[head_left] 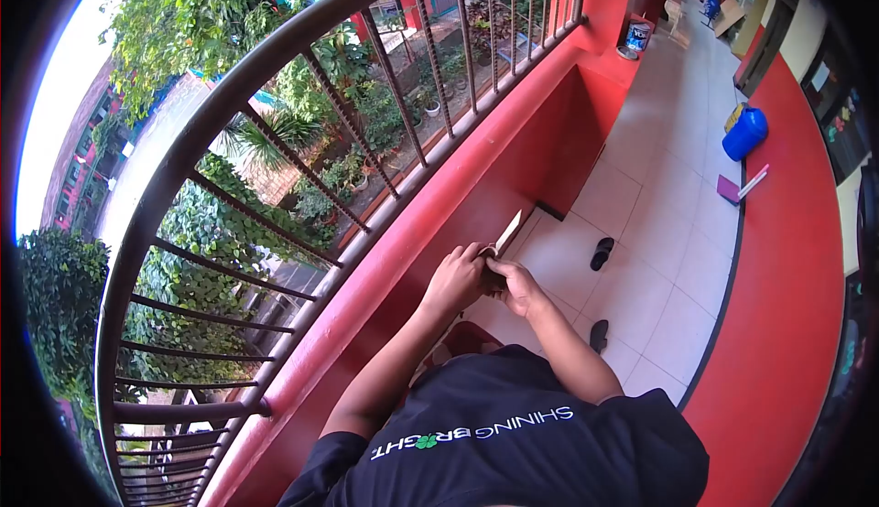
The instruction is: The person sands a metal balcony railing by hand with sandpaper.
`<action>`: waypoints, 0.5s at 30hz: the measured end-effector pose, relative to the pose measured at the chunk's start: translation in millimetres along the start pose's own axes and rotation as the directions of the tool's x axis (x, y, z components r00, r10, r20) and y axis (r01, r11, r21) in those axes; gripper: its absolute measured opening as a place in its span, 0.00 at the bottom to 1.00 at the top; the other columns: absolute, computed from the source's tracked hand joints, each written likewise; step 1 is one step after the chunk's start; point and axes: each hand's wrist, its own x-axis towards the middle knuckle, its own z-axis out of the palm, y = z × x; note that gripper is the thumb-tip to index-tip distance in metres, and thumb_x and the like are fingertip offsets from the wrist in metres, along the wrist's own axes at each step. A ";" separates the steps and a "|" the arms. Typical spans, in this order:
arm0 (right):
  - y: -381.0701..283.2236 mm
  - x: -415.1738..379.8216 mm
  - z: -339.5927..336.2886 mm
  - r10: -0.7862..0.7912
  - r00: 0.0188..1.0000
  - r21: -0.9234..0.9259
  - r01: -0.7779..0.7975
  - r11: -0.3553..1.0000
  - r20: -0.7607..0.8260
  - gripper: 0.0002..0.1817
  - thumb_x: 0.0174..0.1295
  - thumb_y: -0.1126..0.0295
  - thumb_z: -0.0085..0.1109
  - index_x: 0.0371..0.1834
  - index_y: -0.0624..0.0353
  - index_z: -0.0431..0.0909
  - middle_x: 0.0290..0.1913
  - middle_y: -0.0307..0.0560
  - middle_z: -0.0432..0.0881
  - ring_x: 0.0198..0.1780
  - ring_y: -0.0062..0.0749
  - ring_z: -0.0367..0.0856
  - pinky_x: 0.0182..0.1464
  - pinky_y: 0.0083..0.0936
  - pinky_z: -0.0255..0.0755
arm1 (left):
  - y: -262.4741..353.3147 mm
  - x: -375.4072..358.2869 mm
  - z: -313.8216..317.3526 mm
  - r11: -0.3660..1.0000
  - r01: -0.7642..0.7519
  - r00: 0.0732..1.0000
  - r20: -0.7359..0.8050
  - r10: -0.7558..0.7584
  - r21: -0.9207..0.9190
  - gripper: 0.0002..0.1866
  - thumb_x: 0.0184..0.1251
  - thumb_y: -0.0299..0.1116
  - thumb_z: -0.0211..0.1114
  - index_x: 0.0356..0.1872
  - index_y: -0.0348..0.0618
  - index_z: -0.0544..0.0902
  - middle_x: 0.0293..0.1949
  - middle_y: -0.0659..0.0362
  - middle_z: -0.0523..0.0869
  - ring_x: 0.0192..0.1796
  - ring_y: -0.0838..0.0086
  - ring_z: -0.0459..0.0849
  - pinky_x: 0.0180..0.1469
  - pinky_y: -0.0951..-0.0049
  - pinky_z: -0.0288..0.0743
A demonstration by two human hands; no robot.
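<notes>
My left hand (455, 280) and my right hand (518, 289) meet in front of my chest, fingers closed around a small dark object (495, 278). What it is cannot be made out. From the top of the grip a thin, pale, pointed flat piece (511, 231) sticks up and to the right; whether it is joined to the dark object is unclear. Both hands are above the floor, near the low red wall. My black T-shirt (540, 452) with white lettering fills the bottom of the view.
A dark metal railing (146, 223) tops the red parapet (403, 260) on the left, with plants beyond. On the tiled floor (650, 232) lie two dark slippers (602, 253). A blue container (745, 134) and purple item (728, 189) are at right; a can (637, 35) stands farther off.
</notes>
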 end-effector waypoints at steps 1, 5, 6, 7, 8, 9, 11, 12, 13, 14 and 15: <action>1.1 -2.7 -1.3 -0.007 1.000 0.013 0.008 1.000 -0.018 0.14 0.73 0.53 0.56 0.48 0.49 0.82 0.41 0.38 0.87 0.42 0.26 0.83 0.50 0.30 0.73 | 4.0 0.0 -1.0 0.999 -0.004 0.999 -0.039 0.002 -0.051 0.24 0.54 0.37 0.73 0.53 0.39 0.83 0.54 0.58 0.81 0.52 0.62 0.81 0.57 0.63 0.78; -7.0 -16.8 2.0 -0.004 1.000 0.087 0.007 0.996 -0.030 0.12 0.73 0.57 0.55 0.37 0.50 0.83 0.33 0.38 0.86 0.36 0.26 0.82 0.43 0.28 0.71 | 10.5 1.1 5.2 0.998 -0.009 1.000 -0.014 0.009 -0.054 0.23 0.55 0.35 0.71 0.53 0.40 0.82 0.54 0.57 0.81 0.51 0.62 0.82 0.56 0.62 0.78; -3.2 -13.7 -5.5 -0.001 0.999 0.139 0.005 0.990 -0.033 0.12 0.72 0.57 0.57 0.37 0.51 0.83 0.32 0.37 0.86 0.35 0.26 0.82 0.41 0.28 0.71 | 13.5 1.7 4.5 0.998 -0.024 0.999 -0.044 0.021 -0.060 0.23 0.56 0.35 0.71 0.54 0.41 0.82 0.54 0.57 0.81 0.52 0.63 0.82 0.56 0.62 0.77; -0.2 -11.5 -13.4 0.004 1.000 0.187 0.001 0.982 -0.029 0.11 0.71 0.58 0.59 0.37 0.51 0.82 0.32 0.37 0.85 0.35 0.26 0.82 0.39 0.27 0.71 | 17.2 2.2 3.7 0.998 -0.031 0.997 -0.077 0.027 -0.061 0.23 0.57 0.35 0.71 0.55 0.42 0.82 0.54 0.57 0.81 0.53 0.63 0.82 0.56 0.62 0.77; -2.8 -16.0 -15.8 0.005 0.999 0.175 0.001 0.985 -0.035 0.11 0.71 0.58 0.59 0.37 0.51 0.82 0.32 0.37 0.85 0.35 0.26 0.82 0.39 0.27 0.71 | 21.8 2.9 3.0 0.997 -0.029 0.996 -0.087 0.023 -0.070 0.23 0.57 0.35 0.71 0.55 0.42 0.82 0.54 0.57 0.81 0.53 0.63 0.82 0.56 0.62 0.77; -5.4 -19.2 -16.5 -0.021 0.996 0.126 0.031 0.992 -0.087 0.09 0.69 0.59 0.61 0.38 0.52 0.82 0.33 0.36 0.84 0.34 0.25 0.81 0.38 0.25 0.71 | 25.1 2.7 1.6 0.998 -0.026 0.997 -0.073 0.021 -0.059 0.22 0.58 0.36 0.70 0.55 0.42 0.81 0.53 0.57 0.81 0.52 0.63 0.83 0.55 0.62 0.78; -7.9 -22.5 -16.7 -0.039 0.992 0.056 0.046 0.997 -0.119 0.08 0.68 0.61 0.64 0.40 0.52 0.81 0.34 0.36 0.84 0.34 0.24 0.81 0.36 0.23 0.70 | 25.8 2.0 3.1 0.999 0.003 0.997 -0.073 -0.006 -0.045 0.22 0.60 0.37 0.70 0.55 0.43 0.81 0.53 0.56 0.81 0.51 0.62 0.85 0.53 0.62 0.78; -8.0 -25.5 -18.5 -0.150 0.970 -0.058 0.142 0.988 -0.191 0.08 0.69 0.61 0.63 0.42 0.51 0.81 0.35 0.35 0.83 0.36 0.24 0.82 0.38 0.24 0.73 | 24.6 1.4 8.2 0.996 -0.027 0.999 -0.020 0.026 -0.086 0.21 0.61 0.38 0.70 0.54 0.43 0.81 0.52 0.56 0.82 0.49 0.60 0.86 0.51 0.60 0.79; -8.3 -27.2 -20.1 -0.265 0.932 -0.173 0.227 0.958 -0.246 0.07 0.70 0.62 0.62 0.44 0.50 0.80 0.37 0.35 0.83 0.39 0.23 0.82 0.40 0.26 0.75 | 23.4 0.1 13.3 0.990 -0.054 0.998 0.035 0.059 -0.128 0.20 0.62 0.39 0.70 0.53 0.43 0.81 0.51 0.55 0.82 0.47 0.59 0.87 0.49 0.58 0.80; -15.0 -34.2 -15.0 -0.265 0.937 -0.129 0.241 0.962 -0.226 0.04 0.71 0.66 0.61 0.45 0.49 0.80 0.39 0.34 0.83 0.38 0.21 0.82 0.37 0.23 0.76 | 25.6 -1.6 20.5 0.974 -0.002 0.996 0.088 0.022 -0.225 0.18 0.64 0.40 0.70 0.51 0.43 0.82 0.50 0.54 0.82 0.44 0.55 0.88 0.46 0.54 0.81; -17.9 -36.8 -13.0 -0.298 0.939 -0.119 0.280 0.952 -0.173 0.04 0.73 0.66 0.60 0.44 0.50 0.80 0.39 0.34 0.83 0.37 0.20 0.82 0.37 0.22 0.76 | 29.3 -2.9 21.8 0.950 -0.023 0.998 0.048 0.040 -0.311 0.16 0.64 0.38 0.71 0.49 0.44 0.83 0.52 0.52 0.82 0.46 0.53 0.87 0.46 0.55 0.83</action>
